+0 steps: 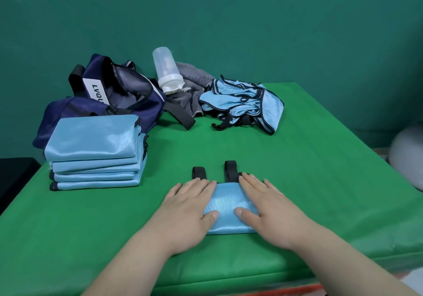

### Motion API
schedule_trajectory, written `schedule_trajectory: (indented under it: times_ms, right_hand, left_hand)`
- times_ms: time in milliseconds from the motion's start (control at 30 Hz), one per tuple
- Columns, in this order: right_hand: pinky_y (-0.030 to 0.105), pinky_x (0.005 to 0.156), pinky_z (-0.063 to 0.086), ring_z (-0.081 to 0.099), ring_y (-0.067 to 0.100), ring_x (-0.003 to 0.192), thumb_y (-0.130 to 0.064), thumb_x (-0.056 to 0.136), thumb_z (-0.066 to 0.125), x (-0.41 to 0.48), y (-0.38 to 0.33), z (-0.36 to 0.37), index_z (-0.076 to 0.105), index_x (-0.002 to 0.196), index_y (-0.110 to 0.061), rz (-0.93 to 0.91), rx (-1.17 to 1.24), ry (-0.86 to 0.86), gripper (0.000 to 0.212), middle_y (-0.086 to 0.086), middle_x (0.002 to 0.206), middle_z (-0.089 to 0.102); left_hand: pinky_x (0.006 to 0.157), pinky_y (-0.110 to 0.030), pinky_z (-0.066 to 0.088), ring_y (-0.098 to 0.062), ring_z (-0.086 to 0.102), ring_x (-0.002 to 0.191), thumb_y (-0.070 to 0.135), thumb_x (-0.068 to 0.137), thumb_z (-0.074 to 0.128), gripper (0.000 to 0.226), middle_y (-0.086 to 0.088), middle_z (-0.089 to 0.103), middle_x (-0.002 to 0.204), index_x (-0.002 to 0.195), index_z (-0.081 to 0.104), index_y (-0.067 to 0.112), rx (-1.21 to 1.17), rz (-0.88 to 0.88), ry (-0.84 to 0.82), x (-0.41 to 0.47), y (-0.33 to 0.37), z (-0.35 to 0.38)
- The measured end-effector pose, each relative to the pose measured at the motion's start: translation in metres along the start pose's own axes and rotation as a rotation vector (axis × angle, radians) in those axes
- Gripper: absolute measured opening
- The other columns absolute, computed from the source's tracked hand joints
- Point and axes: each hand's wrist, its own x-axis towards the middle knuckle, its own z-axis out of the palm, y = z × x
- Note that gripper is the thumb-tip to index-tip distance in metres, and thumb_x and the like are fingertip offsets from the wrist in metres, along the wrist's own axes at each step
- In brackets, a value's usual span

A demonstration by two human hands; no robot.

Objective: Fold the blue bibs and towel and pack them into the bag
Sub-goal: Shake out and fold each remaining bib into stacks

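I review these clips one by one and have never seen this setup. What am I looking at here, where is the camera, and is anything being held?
There is no machine: a person wears a camera on the head, looking down at their own two hands. The left hand and right hand lie flat on a folded bib, pressing it onto the green table. Nothing is lifted. To the left is a stack of folded bibs, with the open navy bag behind it. Farther back are a bottle, a grey striped towel and a pile of unfolded bibs.
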Motion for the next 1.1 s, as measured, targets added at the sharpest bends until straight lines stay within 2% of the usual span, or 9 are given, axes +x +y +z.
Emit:
schedule_trajectory:
  times_ms: [100,200,300,367,467,667,733,900,1100]
  right_hand:
    - [0.025,0.122,-0.008,-0.011,-0.001,0.150,-0.061,0.100,0.031,-0.007,-0.013,0.002,-0.005,0.159,-0.023,-0.025,-0.005,-0.033,0.079,-0.012,0.165,-0.008]
    - [0.024,0.121,-0.011,-0.014,0.001,0.150,-0.072,0.090,0.014,-0.014,-0.039,0.004,-0.009,0.159,-0.022,-0.070,-0.012,-0.088,0.088,-0.011,0.165,-0.012]
    - [0.023,0.119,-0.014,-0.014,0.003,0.150,-0.073,0.079,0.003,-0.013,-0.074,0.011,-0.010,0.159,-0.020,-0.122,-0.003,-0.102,0.097,-0.008,0.165,-0.012]
    - [0.025,0.119,-0.014,-0.014,0.006,0.151,-0.074,0.082,0.001,-0.008,-0.098,0.021,-0.010,0.158,-0.018,-0.152,-0.006,-0.093,0.095,-0.005,0.166,-0.012]
    - [0.029,0.121,-0.014,-0.014,0.010,0.152,-0.065,0.098,0.016,0.005,-0.133,0.038,-0.010,0.158,-0.014,-0.174,-0.024,-0.067,0.082,-0.001,0.166,-0.012]
    - [0.036,0.123,-0.011,-0.011,0.016,0.153,-0.060,0.100,0.020,0.029,-0.201,0.056,-0.008,0.158,-0.010,-0.222,-0.046,-0.067,0.082,0.005,0.167,-0.009]
    - [0.039,0.124,-0.008,-0.010,0.018,0.153,-0.061,0.099,0.017,0.038,-0.219,0.060,-0.008,0.158,-0.009,-0.223,-0.064,-0.080,0.082,0.005,0.167,-0.009]
    - [0.041,0.124,-0.008,-0.013,0.017,0.153,-0.068,0.090,-0.006,0.059,-0.243,0.065,-0.010,0.158,-0.011,-0.218,-0.083,-0.099,0.088,0.004,0.167,-0.012]
    - [0.040,0.124,-0.009,-0.018,0.015,0.152,-0.067,0.081,-0.010,0.053,-0.245,0.062,-0.017,0.156,-0.014,-0.201,-0.079,-0.074,0.092,0.000,0.164,-0.021]
  left_hand:
    - [0.122,-0.033,-0.007,-0.004,-0.010,0.149,0.062,0.093,0.014,0.074,0.017,-0.005,0.164,0.158,-0.006,0.032,0.043,-0.004,-0.022,-0.015,-0.008,-0.003]
    - [0.122,-0.032,-0.007,-0.002,-0.012,0.149,0.069,0.082,0.000,0.084,0.018,-0.007,0.164,0.157,-0.010,0.033,0.077,-0.005,-0.021,-0.042,-0.024,-0.004]
    - [0.121,-0.030,-0.011,0.002,-0.017,0.147,0.076,0.083,-0.005,0.084,0.024,-0.013,0.160,0.156,-0.013,0.035,0.074,-0.044,-0.009,-0.076,-0.045,-0.007]
    - [0.120,-0.028,-0.013,0.005,-0.020,0.145,0.078,0.077,-0.010,0.087,0.027,-0.021,0.155,0.155,-0.014,0.037,0.073,-0.071,-0.008,-0.097,-0.062,-0.010]
    - [0.117,-0.025,-0.017,0.008,-0.022,0.144,0.078,0.077,-0.010,0.088,0.028,-0.021,0.154,0.155,-0.011,0.037,0.071,-0.095,0.011,-0.122,-0.093,-0.015]
    - [0.119,-0.027,-0.015,0.012,-0.025,0.141,0.078,0.080,-0.011,0.084,0.029,-0.018,0.158,0.154,-0.010,0.041,0.105,-0.123,-0.004,-0.166,-0.156,-0.028]
    - [0.119,-0.026,-0.013,0.012,-0.023,0.142,0.078,0.081,-0.010,0.082,0.028,-0.014,0.160,0.155,-0.007,0.041,0.093,-0.131,0.015,-0.173,-0.175,-0.030]
    - [0.120,-0.026,-0.011,0.010,-0.023,0.143,0.073,0.087,-0.002,0.076,0.025,-0.014,0.160,0.155,-0.006,0.038,0.060,-0.127,0.034,-0.179,-0.203,-0.038]
    - [0.124,-0.033,-0.008,0.005,-0.032,0.141,0.071,0.085,-0.001,0.082,0.020,-0.027,0.159,0.156,-0.014,0.031,0.099,-0.166,0.005,-0.179,-0.203,-0.040]
